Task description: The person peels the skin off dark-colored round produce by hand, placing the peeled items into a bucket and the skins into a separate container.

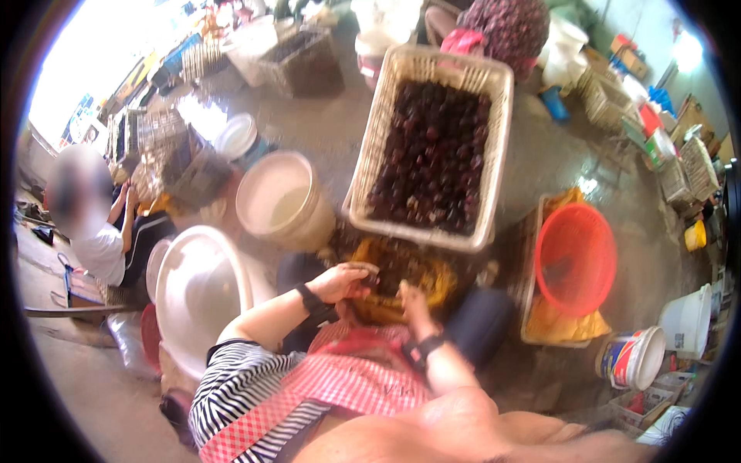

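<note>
My left hand (340, 283), with a dark band on its wrist, holds a small dark round piece of produce (369, 281) in its fingers. To its right, my right hand (415, 304) has bent fingers over a yellow plastic-lined container (437, 283); blur hides whether anything is in them. Dark scraps lie in that container between my knees. Just beyond it stands a pale plastic crate (502, 133), slatted and tilted in view, heaped with dark reddish-brown round produce (431, 156).
Left of the crate are a white bucket (275, 191) and a large white tub (200, 289). A red plastic basket (576, 260) rests on a crate at right, near a paint bucket (631, 359). A person (107, 249) sits at far left. A full mesh sack (503, 29) stands behind.
</note>
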`<state>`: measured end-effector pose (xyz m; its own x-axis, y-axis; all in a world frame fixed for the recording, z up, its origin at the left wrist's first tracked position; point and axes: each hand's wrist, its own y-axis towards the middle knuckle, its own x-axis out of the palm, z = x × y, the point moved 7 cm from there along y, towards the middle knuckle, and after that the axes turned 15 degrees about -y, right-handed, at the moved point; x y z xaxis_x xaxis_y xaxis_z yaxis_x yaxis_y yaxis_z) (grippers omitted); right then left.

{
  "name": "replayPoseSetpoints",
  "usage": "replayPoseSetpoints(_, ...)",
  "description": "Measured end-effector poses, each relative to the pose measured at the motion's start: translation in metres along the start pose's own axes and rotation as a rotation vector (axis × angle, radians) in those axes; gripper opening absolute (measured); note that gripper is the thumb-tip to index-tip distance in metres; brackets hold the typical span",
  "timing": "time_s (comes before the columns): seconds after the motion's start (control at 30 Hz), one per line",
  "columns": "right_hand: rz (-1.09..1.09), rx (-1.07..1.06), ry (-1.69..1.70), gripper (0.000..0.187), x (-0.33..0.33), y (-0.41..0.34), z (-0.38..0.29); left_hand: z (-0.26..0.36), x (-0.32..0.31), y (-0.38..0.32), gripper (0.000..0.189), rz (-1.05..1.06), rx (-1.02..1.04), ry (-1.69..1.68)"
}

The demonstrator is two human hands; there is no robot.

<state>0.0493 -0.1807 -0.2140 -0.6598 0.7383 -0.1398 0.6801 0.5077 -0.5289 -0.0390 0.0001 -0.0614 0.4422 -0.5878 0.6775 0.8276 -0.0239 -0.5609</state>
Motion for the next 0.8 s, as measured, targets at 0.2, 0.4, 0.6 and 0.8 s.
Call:
replayPoseSetpoints(0.2,0.202,-0.376,-0.119,0.022,-0.009,-0.032,-0.033,-0.066,-0.013,-0.005,0.047,0.097,0.300,0.237)
replayPoseSetpoints(0.4,0.121,-0.572,-0.519,0.047,0.000,-0.066,-0.082,-0.063,-0.004,-0.011,0.035,0.062,0.326,0.526)
replayPoseSetpoints(0.6,0.148,-0.156,-0.368,0.048,-0.013,-0.040,-0.053,-0.059,-0.004,-0.012,0.032,0.140,0.342,0.519)
replayPoseSetpoints(0.8,0.172,-0.332,-0.540,0.054,-0.008,-0.044,-0.057,-0.059,-0.006,-0.009,0.034,0.124,0.369,0.673)
